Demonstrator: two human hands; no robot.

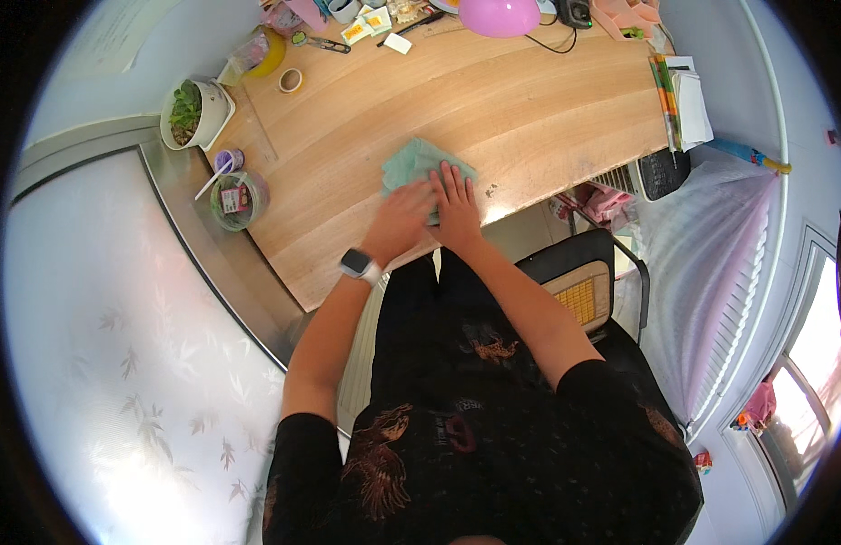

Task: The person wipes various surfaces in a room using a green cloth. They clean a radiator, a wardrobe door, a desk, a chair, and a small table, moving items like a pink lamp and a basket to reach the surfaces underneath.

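A green cloth (410,161) lies folded and rumpled on the wooden desk (366,109), close to the front edge. My right hand (459,211) rests flat on the cloth's right part, fingers stretched out and slightly apart. Just beside it, my left hand (400,222) is curled at the cloth's near side, with the fingers bent in and gripping the fabric; its fingertips are partly hidden. A watch with a white strap (357,263) sits on my left wrist.
At the desk's left stand a potted plant (186,113), a clear jar (239,202) and a small purple cup (228,161). A tape roll (291,80), nail clippers (328,44) and a pink round object (499,13) lie farther back. Books (688,104) lie right; a chair (579,277) stands near.
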